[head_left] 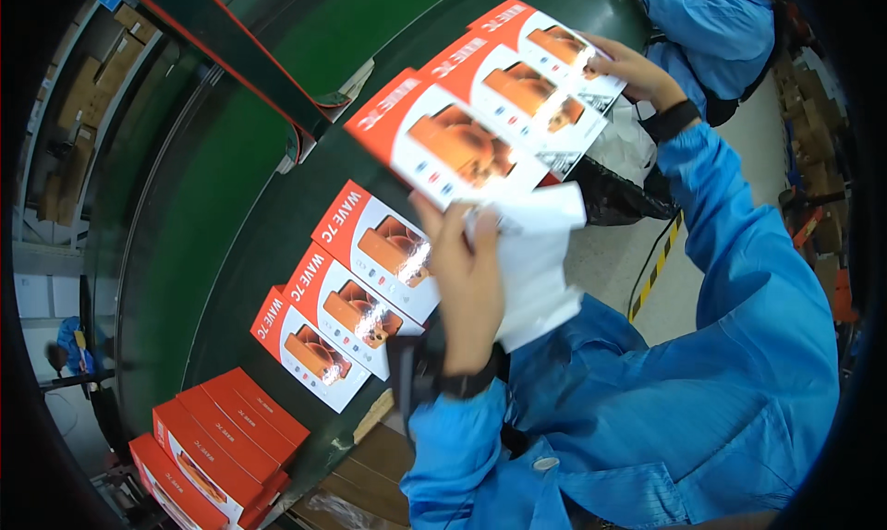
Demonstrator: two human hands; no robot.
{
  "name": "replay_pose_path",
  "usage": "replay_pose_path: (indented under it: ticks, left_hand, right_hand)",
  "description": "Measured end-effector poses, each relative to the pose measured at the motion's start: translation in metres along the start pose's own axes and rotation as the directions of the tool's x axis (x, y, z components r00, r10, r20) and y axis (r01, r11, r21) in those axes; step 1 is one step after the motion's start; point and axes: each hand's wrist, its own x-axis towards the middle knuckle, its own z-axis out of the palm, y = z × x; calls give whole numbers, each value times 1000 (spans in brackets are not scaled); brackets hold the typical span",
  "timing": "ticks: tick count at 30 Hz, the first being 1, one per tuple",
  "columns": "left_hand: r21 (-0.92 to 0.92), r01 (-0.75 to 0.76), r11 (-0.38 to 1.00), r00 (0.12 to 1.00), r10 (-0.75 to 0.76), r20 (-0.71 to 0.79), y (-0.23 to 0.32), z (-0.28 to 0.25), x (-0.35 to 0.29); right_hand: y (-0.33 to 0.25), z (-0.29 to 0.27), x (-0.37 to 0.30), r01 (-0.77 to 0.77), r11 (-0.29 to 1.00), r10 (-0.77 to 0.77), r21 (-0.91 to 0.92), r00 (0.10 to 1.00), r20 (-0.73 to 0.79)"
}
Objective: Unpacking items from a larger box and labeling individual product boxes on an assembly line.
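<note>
My left hand (467, 280), closed, has a crumpled white sheet (536, 262) between its fingers. Its fingertips reach the lower edge of a red and white phone box (453, 146). Up and to the right, my right hand (637, 73) grips the far end of another phone box (559, 49), with its thumb on the front. Between these two boxes sits one more phone box (531, 100), overlapped in the same row. Each front shows an orange phone picture. The fingers under the boxes are hidden.
Three similar phone boxes (346, 308) lie in an overlapping row on the dark green table (268, 234). Red boxes (231, 428) are stacked lower left. A red-edged post (231, 45) rises beyond. A black bag (619, 197) hangs at right, near a blue-clad person (711, 31).
</note>
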Motion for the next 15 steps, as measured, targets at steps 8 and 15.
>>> replay_pose_path:
  ticks: [8, 15]
  left_hand:
    - [-282, 180, 942, 963, -227, -143, -1, 26, 1]
    - [85, 294, 952, 919, -257, -297, 26, -19, -49]
  right_hand:
    - [-6, 4, 12, 204, 556, -519, -806, 842, -145]
    - [-72, 213, -48, 649, 666, -496, -368, 754, 431]
